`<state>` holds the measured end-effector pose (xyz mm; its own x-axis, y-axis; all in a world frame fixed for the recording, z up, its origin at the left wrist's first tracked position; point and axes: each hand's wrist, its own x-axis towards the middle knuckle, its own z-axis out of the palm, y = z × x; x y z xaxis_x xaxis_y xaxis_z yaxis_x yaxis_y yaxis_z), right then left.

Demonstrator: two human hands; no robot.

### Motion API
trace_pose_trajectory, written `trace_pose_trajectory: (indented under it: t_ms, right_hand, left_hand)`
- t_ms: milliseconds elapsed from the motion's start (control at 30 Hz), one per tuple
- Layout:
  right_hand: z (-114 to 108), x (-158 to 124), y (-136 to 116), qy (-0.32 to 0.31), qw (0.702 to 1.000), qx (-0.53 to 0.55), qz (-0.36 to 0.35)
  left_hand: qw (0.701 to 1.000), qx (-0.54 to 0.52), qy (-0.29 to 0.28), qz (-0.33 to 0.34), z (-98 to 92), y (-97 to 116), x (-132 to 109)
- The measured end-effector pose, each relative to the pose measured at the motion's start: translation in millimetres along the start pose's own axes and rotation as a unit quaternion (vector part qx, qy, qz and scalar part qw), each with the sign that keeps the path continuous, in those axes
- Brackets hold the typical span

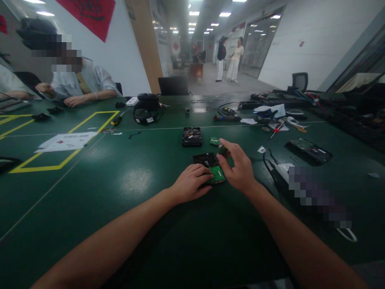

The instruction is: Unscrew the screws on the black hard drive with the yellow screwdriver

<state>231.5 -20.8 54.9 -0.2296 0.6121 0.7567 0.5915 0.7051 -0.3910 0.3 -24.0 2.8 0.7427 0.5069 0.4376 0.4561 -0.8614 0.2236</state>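
Observation:
A black hard drive (pixel 205 159) with a green circuit board (pixel 217 174) lies on the green table (pixel 126 200) in front of me. My left hand (pixel 190 183) rests on the drive's near-left edge, its fingers curled down on it. My right hand (pixel 237 163) is closed round the dark handle of a screwdriver (pixel 223 151), held upright over the circuit board. The tool's tip is hidden by my fingers.
A second black drive (pixel 191 136) and a small green board (pixel 214 141) lie just beyond. Headphones (pixel 146 109), cables, tools and another drive (pixel 308 148) are spread across the far and right side. A person sits at the far left by yellow tape lines (pixel 63 162) and a paper (pixel 64 141).

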Motion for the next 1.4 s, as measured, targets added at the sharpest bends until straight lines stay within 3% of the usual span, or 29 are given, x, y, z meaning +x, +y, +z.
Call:
trace_pose_trajectory:
  t_ms: [267, 633, 1400]
  right_hand:
    - [3.6, -3.4, 6.3, 0.016, 0.999, 0.023, 0.023]
    - [2.0, -4.5, 4.6, -0.008, 0.997, 0.062, 0.037]
    - [4.6, -4.9, 7.4, 0.014, 1.0, 0.018, 0.016]
  left_hand:
    - [1.0, -0.004, 0.002, 0.003, -1.0, -0.1, 0.0]
    - [1.0, -0.004, -0.01, 0.005, -3.4, -1.3, 0.0]
    - [0.999, 0.035, -0.012, 0.009, -3.2, 0.2, 0.9]
